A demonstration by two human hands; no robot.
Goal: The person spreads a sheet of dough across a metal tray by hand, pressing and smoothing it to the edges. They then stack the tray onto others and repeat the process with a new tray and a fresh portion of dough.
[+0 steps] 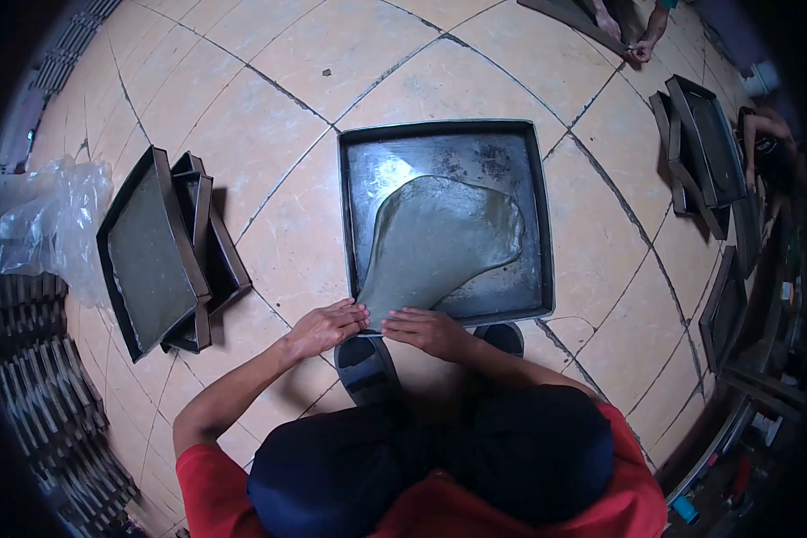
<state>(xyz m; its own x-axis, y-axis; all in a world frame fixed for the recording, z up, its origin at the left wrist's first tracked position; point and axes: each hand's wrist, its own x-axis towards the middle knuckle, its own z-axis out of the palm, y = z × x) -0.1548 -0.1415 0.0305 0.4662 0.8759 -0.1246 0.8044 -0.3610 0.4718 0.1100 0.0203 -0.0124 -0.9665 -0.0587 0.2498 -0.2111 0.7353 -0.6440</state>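
Note:
A square dark metal tray lies on the floor in front of my feet. Inside it is a smooth greenish-grey slab of dough-like material, broad at the far right and narrowing toward the near left corner. My left hand rests at that corner, its fingers lying over the tray's edge and the narrow end of the slab. Just to its right, my right hand lies with fingers stretched out flat on the slab's near edge. What is under the fingertips is hidden.
Stacked trays, the top one filled with the same grey material, stand left beside a clear plastic bag. More trays lean at right. Another person's hands hold a tray at the top. My sandals nearly touch the near rim.

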